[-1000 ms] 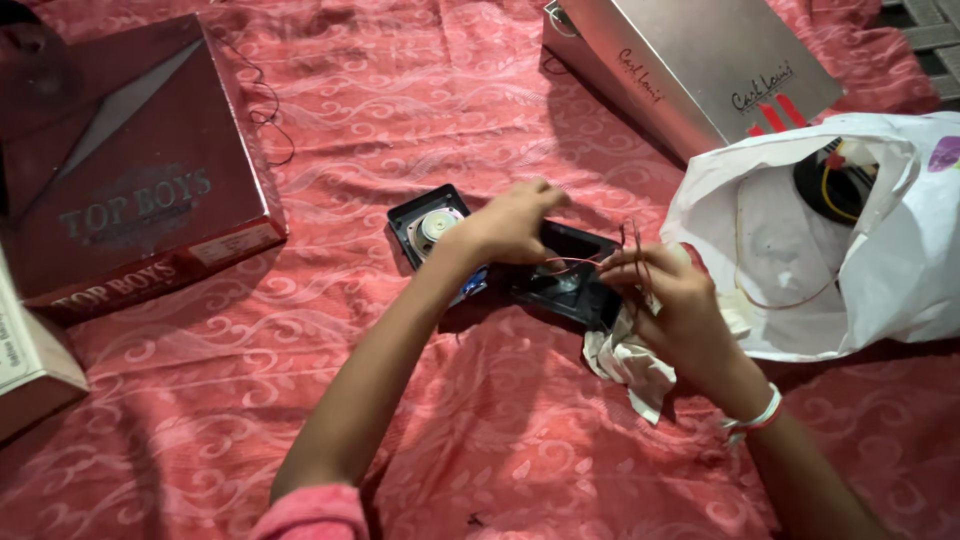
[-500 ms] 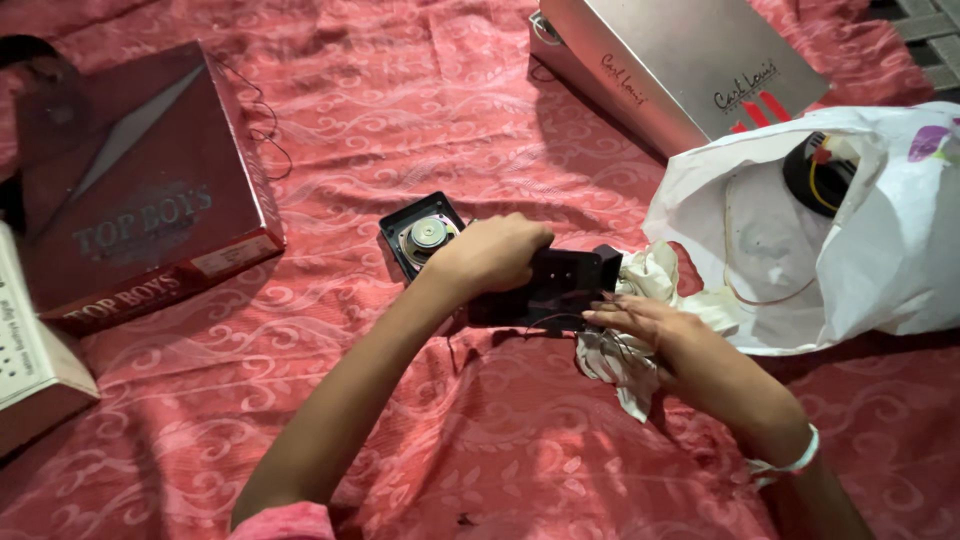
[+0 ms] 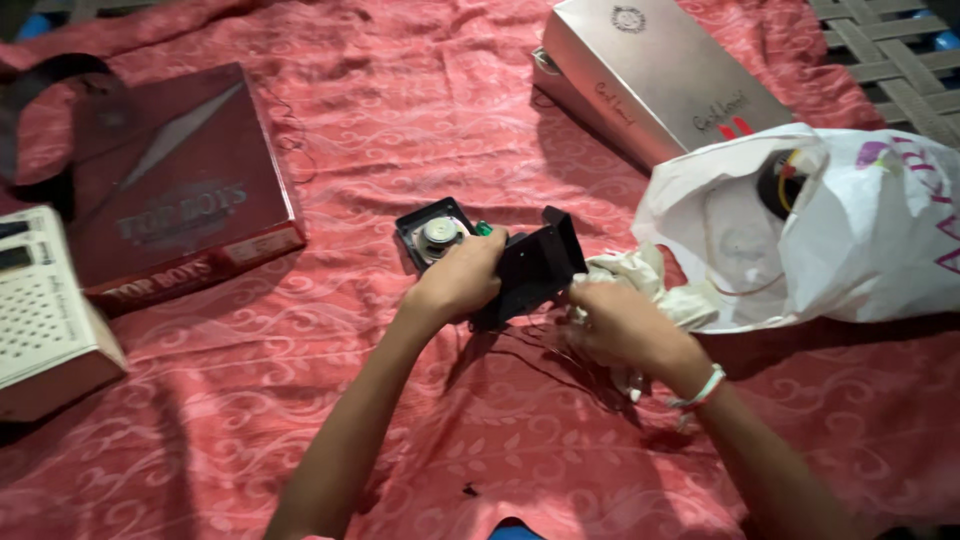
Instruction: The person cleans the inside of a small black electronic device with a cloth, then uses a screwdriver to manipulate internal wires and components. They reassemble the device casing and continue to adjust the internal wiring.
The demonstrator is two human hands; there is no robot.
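My left hand grips a black plastic casing, tilted up off the red cloth. Just behind that hand lies a black panel with a round speaker and a small green part. My right hand is closed on a crumpled white cloth pressed against the casing's right edge. Thin dark wires trail from the casing onto the cloth below. A white band circles my right wrist.
A white plastic bag with a dark round item inside lies at right. A silver box sits at the back, a dark red flat box at left, a white radio-like device at far left. Red patterned cloth covers everything.
The casing has been tilted upright from lying flat. My right hand has taken up the white cloth and moved against the casing. The view has shifted slightly.
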